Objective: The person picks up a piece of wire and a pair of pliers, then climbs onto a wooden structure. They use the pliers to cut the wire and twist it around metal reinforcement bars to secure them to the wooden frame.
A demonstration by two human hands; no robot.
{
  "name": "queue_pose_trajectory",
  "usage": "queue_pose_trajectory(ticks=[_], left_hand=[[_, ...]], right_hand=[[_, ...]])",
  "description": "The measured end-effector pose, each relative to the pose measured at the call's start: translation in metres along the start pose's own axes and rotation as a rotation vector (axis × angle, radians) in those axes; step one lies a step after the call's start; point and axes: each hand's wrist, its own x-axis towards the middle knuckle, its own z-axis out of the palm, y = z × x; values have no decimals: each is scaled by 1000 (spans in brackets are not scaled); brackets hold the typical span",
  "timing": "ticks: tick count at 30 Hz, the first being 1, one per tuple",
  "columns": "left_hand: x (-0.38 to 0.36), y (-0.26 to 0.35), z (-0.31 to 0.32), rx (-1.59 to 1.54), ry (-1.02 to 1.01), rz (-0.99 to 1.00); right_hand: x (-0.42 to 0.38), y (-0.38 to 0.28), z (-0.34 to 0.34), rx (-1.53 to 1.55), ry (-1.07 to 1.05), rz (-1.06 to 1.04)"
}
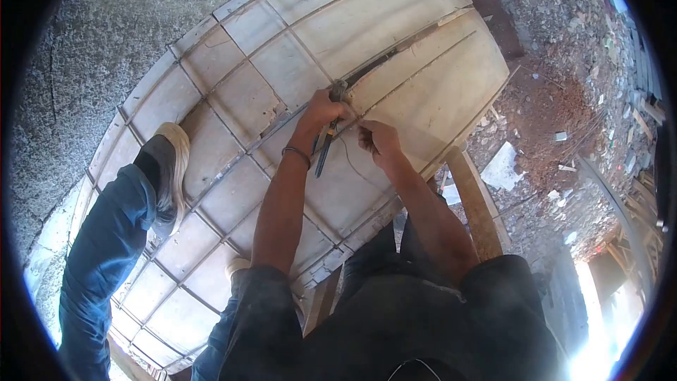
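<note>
My left hand (326,111) is wrapped round a pair of pliers (325,147), whose dark handles with orange marks hang below the fist. The tool's head reaches a crossing of metal bars beside a dark gap in the panels. Just to the right, my right hand (381,140) is closed, its fingers pinched near a thin wire; what they hold is too small to make out. A loose thin wire (350,162) curves down over the pale panel (275,130) below my hands. A grid of reinforcing bars (233,135) lies across the panels.
Another person's leg in jeans (106,247) and a shoe (169,176) rest on the panels at left. A wooden beam (474,204) stands at the right edge. Beyond lies rubble (557,120) on lower ground. Rough concrete (127,21) fills the upper left.
</note>
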Motion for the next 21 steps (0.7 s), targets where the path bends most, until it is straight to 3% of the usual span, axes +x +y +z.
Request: queue_pose_trajectory(ticks=[2,4,7,10,16,19,21], left_hand=[[-4,2,3,22,32,1],[-10,9,7,168,48,55],[-11,15,11,173,30,-33],[-15,20,11,197,53,17],[-1,-1,15,80,-150,-49],[-2,7,11,281,-190,-88],[0,-1,5,200,-159,-33]], right_hand=[[0,0,-2,11,6,-32],[1,-10,-3,-212,-4,-112],[7,-15,-5,-388,-81,-218],[3,-20,-3,-526,-28,-223],[7,-20,-2,-605,-13,-314],[12,-15,-1,-430,22,-200],[13,-13,-1,-476,32,-230]])
